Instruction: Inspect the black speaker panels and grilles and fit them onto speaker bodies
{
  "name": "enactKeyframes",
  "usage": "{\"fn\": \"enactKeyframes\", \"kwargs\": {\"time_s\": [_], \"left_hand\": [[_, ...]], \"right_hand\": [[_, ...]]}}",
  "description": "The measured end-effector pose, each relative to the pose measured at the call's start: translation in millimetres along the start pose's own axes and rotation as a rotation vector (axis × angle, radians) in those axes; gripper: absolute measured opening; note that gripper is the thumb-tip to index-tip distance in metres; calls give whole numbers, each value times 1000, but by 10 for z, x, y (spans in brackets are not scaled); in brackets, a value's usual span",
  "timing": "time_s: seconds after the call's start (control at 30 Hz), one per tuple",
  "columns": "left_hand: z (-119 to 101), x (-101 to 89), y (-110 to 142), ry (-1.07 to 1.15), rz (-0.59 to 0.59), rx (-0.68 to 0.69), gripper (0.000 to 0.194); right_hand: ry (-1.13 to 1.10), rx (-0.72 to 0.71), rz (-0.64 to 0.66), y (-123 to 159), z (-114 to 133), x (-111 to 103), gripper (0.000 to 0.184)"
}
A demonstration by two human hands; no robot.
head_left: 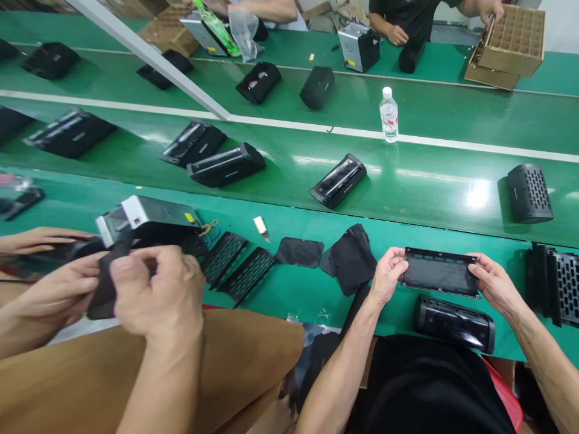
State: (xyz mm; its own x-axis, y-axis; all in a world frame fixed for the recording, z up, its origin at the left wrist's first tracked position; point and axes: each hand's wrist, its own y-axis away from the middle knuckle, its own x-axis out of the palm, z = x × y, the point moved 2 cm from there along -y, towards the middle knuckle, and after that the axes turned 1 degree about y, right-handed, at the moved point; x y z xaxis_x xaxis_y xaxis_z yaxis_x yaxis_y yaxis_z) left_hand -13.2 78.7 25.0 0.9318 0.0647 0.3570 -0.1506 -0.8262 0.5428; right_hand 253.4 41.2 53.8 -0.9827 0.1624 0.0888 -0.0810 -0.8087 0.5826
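Low on the left, my left hand (67,292) pinches a thin black sheet (102,295), slightly blurred. My right hand (158,289) is closed on the sheet's other side, its fingertips partly hidden behind the knuckles. Just beyond my hands stands a silver box-shaped machine (158,218) with thin wires (210,229) at its right end. Two black slotted grilles (246,274) lie right of my right hand on the green bench. Past them are a flat black mesh piece (299,252) and a loose pile of black sheets (355,259).
At right, a co-worker's hands (389,271) hold a black panel (441,272) above a black speaker-like housing (455,323); stacked grilles (563,283) stand beyond. Another hand (34,240) is at far left. Several housings (339,181) and a bottle (389,117) stand on the green line beyond. A grey bar (154,57) slants across.
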Motion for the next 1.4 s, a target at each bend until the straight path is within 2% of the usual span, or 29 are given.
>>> {"fn": "enactKeyframes", "kwargs": {"time_s": [0.37,0.57,0.67,0.8,0.9,0.97,1.03,1.13,1.23,1.3,1.4], "left_hand": [[-10,10,22,44,3,-16,47],[-7,-23,27,109,3,-46,57],[13,25,66,323,0,-38,74],[135,244,184,753,-15,-35,86],[221,440,271,843,114,-134,105],[209,500,311,856,208,-157,117],[143,481,339,866,238,-138,119],[18,383,382,887,200,-126,114],[-62,310,429,913,173,-149,109],[-82,293,450,912,182,-158,107],[-77,285,468,885,235,-169,107]], "right_hand": [[-55,24,-3,15,-11,14,49],[-96,32,-6,39,33,3,46],[-164,17,-19,97,53,62,43],[-279,-15,12,243,-6,354,42],[-305,-5,75,374,-131,558,43],[-198,-10,110,472,-265,544,44],[83,-70,95,578,-458,384,45],[710,-297,82,729,-838,53,47],[1196,-548,205,767,-1186,-140,70],[1369,-616,238,676,-1275,-201,81],[1373,-522,310,407,-1178,-264,85]]}}
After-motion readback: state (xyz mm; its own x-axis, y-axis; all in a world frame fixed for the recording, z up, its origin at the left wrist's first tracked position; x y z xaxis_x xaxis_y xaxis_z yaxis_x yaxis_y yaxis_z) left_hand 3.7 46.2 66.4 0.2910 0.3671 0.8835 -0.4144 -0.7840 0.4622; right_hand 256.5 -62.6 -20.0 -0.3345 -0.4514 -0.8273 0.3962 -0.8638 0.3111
